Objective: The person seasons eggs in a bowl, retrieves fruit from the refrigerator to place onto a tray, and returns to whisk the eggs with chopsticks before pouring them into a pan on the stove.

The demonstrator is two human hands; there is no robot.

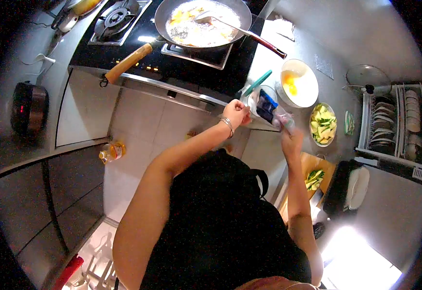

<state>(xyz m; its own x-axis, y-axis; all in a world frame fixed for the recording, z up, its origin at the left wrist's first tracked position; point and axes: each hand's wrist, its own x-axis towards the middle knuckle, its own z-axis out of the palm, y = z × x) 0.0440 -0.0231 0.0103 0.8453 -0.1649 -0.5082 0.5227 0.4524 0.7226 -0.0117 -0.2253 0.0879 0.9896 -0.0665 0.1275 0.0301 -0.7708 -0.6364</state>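
Note:
My left hand [236,114], with a bracelet at the wrist, is closed in a pinch at the counter's front edge; what its fingers hold is too small to tell. My right hand [292,138] is closed on a crumpled clear plastic bag [283,118]. Between the two hands lies a dark blue packet [267,105], beside a clear container [253,102] with white contents. A green-handled tool [258,82] leans there. Behind the hands stands a white bowl [309,82] with egg yolks. An oval dish [323,124] of cut green-and-yellow vegetable pieces is to its right.
A wok [160,21] with bubbling food and a metal spatula [257,38] is on the stove, its wooden handle [131,63] over the front edge. A dish rack [394,157], a cutting board [328,169] and, on the floor, an oil bottle [112,152] are around.

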